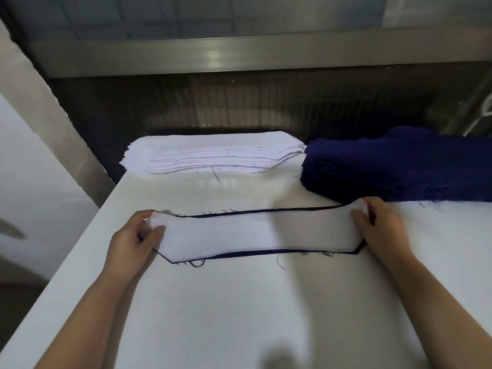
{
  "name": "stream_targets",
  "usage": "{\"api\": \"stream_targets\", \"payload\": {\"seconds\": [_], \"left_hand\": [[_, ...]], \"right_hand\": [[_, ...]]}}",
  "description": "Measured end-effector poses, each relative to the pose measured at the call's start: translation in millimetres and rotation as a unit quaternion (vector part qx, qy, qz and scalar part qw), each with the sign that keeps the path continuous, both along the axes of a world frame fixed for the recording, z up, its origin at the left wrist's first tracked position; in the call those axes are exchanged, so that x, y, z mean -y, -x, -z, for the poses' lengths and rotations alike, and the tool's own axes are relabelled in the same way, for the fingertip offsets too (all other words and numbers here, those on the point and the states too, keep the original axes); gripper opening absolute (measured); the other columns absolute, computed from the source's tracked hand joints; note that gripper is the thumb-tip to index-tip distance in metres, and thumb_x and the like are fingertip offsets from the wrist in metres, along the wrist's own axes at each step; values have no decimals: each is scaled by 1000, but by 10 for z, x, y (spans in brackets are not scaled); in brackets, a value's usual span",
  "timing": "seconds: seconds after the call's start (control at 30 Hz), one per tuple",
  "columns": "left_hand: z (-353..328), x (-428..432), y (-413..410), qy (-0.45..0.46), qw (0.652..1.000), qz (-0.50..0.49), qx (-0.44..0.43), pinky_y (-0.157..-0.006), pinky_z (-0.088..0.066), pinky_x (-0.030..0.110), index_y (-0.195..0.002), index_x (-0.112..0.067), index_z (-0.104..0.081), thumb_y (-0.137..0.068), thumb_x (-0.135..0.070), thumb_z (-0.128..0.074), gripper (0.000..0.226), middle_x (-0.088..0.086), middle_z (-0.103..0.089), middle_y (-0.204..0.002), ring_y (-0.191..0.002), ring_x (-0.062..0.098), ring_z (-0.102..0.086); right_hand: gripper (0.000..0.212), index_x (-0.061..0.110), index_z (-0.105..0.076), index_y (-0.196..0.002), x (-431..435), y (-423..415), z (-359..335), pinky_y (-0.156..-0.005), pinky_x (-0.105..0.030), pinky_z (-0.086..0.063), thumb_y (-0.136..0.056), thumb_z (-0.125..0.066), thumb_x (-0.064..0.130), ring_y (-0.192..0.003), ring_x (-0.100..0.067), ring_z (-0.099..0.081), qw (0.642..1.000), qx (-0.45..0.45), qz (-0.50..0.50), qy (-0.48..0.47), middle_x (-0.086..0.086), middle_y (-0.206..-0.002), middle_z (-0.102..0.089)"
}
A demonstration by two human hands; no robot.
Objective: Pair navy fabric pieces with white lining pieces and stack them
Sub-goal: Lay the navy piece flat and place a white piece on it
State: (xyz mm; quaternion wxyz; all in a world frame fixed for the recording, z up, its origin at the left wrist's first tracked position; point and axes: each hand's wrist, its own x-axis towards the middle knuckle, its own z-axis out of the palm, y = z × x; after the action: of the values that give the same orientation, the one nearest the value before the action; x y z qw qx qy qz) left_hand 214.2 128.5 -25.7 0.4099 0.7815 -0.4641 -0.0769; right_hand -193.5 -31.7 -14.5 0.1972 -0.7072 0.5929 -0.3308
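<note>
A white lining piece [261, 233] stretches between the two hands, laid flat on a navy piece [253, 253]. Almost all of the navy piece is hidden. Only a thin dark rim shows along the far and near edges of the lining, with frayed threads sticking out.

The left hand [133, 237] pinches the left end of the white lining piece, with the thumb on top and the fingers curled round the tip. The right hand [379, 227] grips the right end, thumb on top, with its fingertips out of sight behind the cloth. Whether either hand also holds the navy layer underneath cannot be told. A dark sliver beside the right hand's fingers is too small to make out.

Beyond the left hand, and reaching toward the middle, sits a stack of white lining pieces [213, 153] with its layered edges fanned toward the hands. Beyond the right hand lies a heap of navy pieces [399, 169], just beside the white stack. It is cut off at the frame's right edge, and its layers merge into one dark mass.

All of this rests on a white table [239, 315], which runs on nearer than the hands. Both forearms are cut off at the bottom of the frame. Far past the stacks are a dark ribbed surface and a metal bar [239, 53], both soft and dim. Out past the left hand, beyond the table's edge, everything is blurred.
</note>
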Motion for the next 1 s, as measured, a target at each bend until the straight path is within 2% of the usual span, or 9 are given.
{"api": "stream_targets", "payload": {"seconds": [0.1, 0.17, 0.23, 0.33, 0.47, 0.6, 0.73, 0.9, 1.0], "left_hand": [[-5, 3, 11, -1, 1000, -3, -1, -64, -40, 7, -113, -22, -60, -89, -16, -66, 26, -9, -63, -82, -75, 5, -57], [-8, 7, 22, -4, 1000, -4, 1, -67, -41, 16, -114, -22, -59, -90, -17, -65, 26, -15, -62, -83, -76, 3, -56], [-4, 13, 22, -5, 1000, -6, 1, -66, -40, 19, -116, -21, -58, -90, -19, -65, 27, -14, -61, -82, -76, 4, -55], [-7, 16, 23, -8, 1000, -7, 1, -65, -40, 16, -119, -21, -57, -90, -21, -65, 30, -14, -60, -81, -75, 3, -56], [-21, 16, 41, -15, 1000, -5, 18, -64, -42, 21, -120, -17, -57, -90, -21, -65, 31, -9, -60, -77, -71, 9, -56], [-31, 14, 59, -22, 1000, 1, 20, -69, -40, 33, -122, -14, -56, -90, -17, -64, 33, 1, -63, -88, -77, 26, -57], [-67, 11, 91, -25, 998, 18, 45, -66, -36, 30, -121, -10, -57, -89, -9, -64, 32, -1, -62, -92, -81, 23, -55], [-108, 7, 111, -15, 998, 24, 59, -63, -36, 7, -117, -10, -59, -87, -3, -64, 31, -9, -61, -92, -79, 18, -55], [-107, 5, 111, -9, 997, 28, 69, -65, -37, 6, -116, -9, -59, -86, -1, -64, 31, -12, -60, -97, -81, 17, -54]], "right_hand": [[38, 12, -51, -125, 1, 6, -5, -57, -24, -34, -88, -60, 13, -68, -8, -44, 1000, 3, 4, -22, 2, -84, -50], [45, 14, -51, -125, -3, 9, -11, -66, -27, -36, -82, -63, 8, -78, -15, -47, 999, 7, 0, -33, 1, -93, -52], [48, 15, -51, -125, -1, 13, -8, -67, -28, -36, -80, -63, 4, -79, -15, -47, 999, 3, -4, -33, 1, -96, -52], [45, 15, -52, -124, 2, 16, 5, -69, -28, -37, -82, -60, 2, -81, -15, -47, 999, 5, 0, -31, 2, -98, -51], [42, 14, -52, -124, -3, 12, 13, -68, -26, -35, -84, -60, 2, -79, -14, -47, 1000, 7, -1, -22, 2, -93, -52], [43, 13, -52, -124, -2, 15, 9, -71, -26, -35, -83, -60, 2, -81, -16, -47, 1000, 6, 0, -20, 0, -95, -52], [44, 13, -50, -126, 3, 30, 18, -76, -28, -36, -84, -60, 3, -87, -17, -47, 1000, 6, 3, -24, -4, -101, -54], [43, 9, -50, -127, 10, 21, 14, -81, -29, -39, -85, -59, 0, -95, -19, -52, 1000, 22, 5, -10, -12, -116, -60], [41, 9, -50, -127, 14, 15, 11, -83, -30, -40, -87, -57, 1, -104, -26, -55, 1000, 21, 7, -3, -14, -119, -59]]}}
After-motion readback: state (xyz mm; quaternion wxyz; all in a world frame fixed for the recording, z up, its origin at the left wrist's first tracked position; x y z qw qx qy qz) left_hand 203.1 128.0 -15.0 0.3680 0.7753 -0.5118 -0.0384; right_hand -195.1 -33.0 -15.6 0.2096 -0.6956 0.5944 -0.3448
